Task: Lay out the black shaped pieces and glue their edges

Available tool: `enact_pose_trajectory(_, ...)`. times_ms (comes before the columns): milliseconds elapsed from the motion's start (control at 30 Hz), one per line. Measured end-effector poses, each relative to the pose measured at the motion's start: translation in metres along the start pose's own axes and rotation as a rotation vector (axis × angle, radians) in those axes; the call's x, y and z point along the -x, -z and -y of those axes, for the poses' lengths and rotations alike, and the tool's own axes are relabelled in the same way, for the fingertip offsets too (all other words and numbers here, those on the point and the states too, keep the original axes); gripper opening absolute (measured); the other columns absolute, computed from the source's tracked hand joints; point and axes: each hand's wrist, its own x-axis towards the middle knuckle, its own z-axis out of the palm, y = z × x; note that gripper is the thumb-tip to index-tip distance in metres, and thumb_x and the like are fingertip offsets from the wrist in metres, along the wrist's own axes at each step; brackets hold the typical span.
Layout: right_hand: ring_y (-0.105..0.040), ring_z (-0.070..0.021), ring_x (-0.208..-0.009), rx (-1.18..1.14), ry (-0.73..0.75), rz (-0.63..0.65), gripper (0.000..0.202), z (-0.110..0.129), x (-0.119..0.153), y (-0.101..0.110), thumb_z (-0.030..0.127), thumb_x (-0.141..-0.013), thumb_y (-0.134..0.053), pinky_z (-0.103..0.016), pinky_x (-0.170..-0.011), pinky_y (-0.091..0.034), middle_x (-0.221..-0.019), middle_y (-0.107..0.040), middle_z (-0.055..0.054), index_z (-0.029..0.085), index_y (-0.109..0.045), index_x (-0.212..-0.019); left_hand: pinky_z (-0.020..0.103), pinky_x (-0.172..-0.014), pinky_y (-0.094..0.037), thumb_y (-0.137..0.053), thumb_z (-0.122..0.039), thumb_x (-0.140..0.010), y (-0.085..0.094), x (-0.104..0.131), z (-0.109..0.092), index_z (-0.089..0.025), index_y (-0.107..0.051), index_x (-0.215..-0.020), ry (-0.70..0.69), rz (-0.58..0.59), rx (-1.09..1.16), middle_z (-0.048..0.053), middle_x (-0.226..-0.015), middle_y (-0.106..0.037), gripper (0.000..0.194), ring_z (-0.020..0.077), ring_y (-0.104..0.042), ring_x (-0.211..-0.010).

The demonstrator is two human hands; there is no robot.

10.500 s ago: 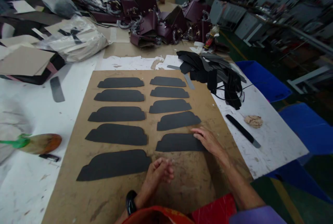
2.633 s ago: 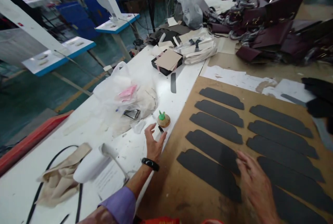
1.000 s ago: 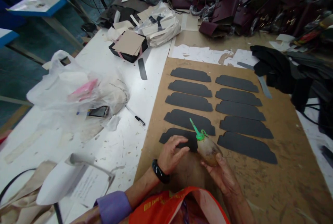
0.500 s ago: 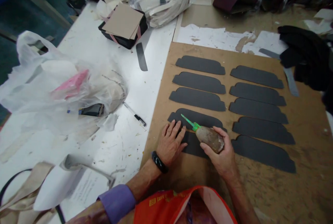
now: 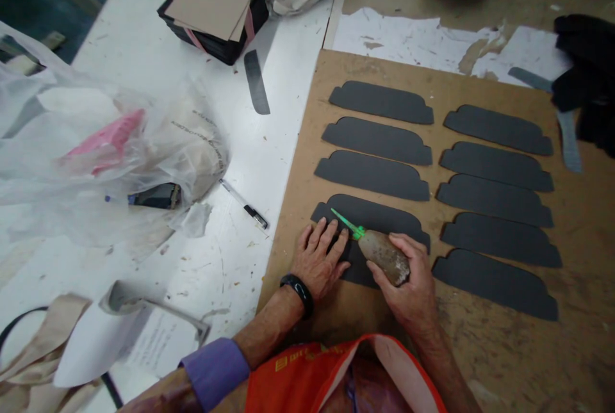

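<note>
My right hand (image 5: pixel 414 282) is wrapped round a grimy brown glue bottle (image 5: pixel 384 256) with a thin green nozzle (image 5: pixel 346 223). The nozzle slants up and left, its tip over a dark grey shaped panel (image 5: pixel 379 211). My left hand (image 5: pixel 319 259) lies with fingers spread, fingertips at that panel's lower left edge. Beneath the hands and bottle, another dark panel (image 5: pixel 358 269) is partly covered. Several like panels lie in two columns on the brown board, among them one at the top left (image 5: pixel 382 103) and one at the lower right (image 5: pixel 497 285).
Left of the brown board (image 5: pixel 293 208), a white table (image 5: pixel 240 150) bears a pen (image 5: pixel 245 203), a clear plastic bag (image 5: pixel 158 112), a curled paper pad (image 5: pixel 154 336) and a pink-tied dark stack (image 5: pixel 211 3). Dark cloth (image 5: pixel 589 80) lies at the far right.
The view has shifted slightly closer and downward over the board. My left hand stays flat at the panel, and my right hand keeps the glue bottle, its nozzle tip slightly further left.
</note>
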Motion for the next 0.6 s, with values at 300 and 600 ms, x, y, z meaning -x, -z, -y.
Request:
enact_pose_trajectory(300, -0.054, -0.026, -0.106, 0.025, 0.037, 0.007, 0.045, 0.0023, -0.0044, 0.0001, 0.025, -0.077, -0.066, -0.047, -0.09, -0.047, -0.111, -0.056, -0.011, 0.021, -0.048, -0.118, 0.048, -0.108, -0.02, -0.055, -0.043, -0.086, 0.0, -0.0002, 0.0003, -0.021, -0.044, -0.137, -0.002, -0.008, 0.007, 0.013, -0.139, -0.047, 0.056, 0.032, -0.034, -0.132)
enact_pose_trajectory(600, -0.054, -0.0262, -0.105, 0.071, 0.058, -0.011, 0.04, 0.0048, -0.0058, -0.0035, 0.023, -0.079, -0.063, -0.048, -0.089, -0.047, -0.109, -0.056, -0.012, 0.02, -0.049, -0.116, 0.046, -0.107, -0.022, -0.056, -0.048, -0.084, -0.0016, -0.0011, 0.0011, -0.022, -0.047, -0.134, -0.012, -0.057, -0.041, 0.011, -0.137, -0.05, 0.057, 0.0304, -0.038, -0.13)
